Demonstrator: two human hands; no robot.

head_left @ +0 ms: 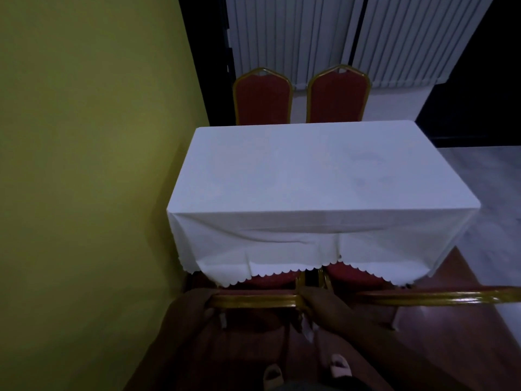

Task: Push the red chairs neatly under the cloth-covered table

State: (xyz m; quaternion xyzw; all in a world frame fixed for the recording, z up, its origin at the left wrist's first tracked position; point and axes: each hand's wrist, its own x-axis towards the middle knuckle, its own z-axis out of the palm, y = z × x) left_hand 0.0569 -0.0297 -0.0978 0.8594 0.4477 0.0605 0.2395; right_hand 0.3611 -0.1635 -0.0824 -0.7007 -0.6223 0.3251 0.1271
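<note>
Dim room, head view looking down. Rectangular bench draped in a white scallop-edged cloth (pixel 310 176) sits close against the olive-green wall (pixel 84 165) on its left side. Near left red padded chair with gold metal frame (pixel 253 299) is right in front of the person, seat partly under the cloth hem, back rail still outside. Left hand (pixel 197 303) grips the left end of that top rail, fingers wrapped closed around it; right hand (pixel 321 304) grips the right end, fingers closed over the rail too. Near right red chair with gold frame (pixel 423 296) stands just beside it, a narrow gap between the two seats, its seat also partly under the hem. Two more red gold-framed chairs, far left (pixel 262 100) and far right (pixel 338 97), stand at the opposite side, backs upright against the bench edge. White vertical blinds (pixel 310 38) behind them. Dark wood floor (pixel 423 348) below, two pale slippers (pixel 307 368) visible at the bottom.
</note>
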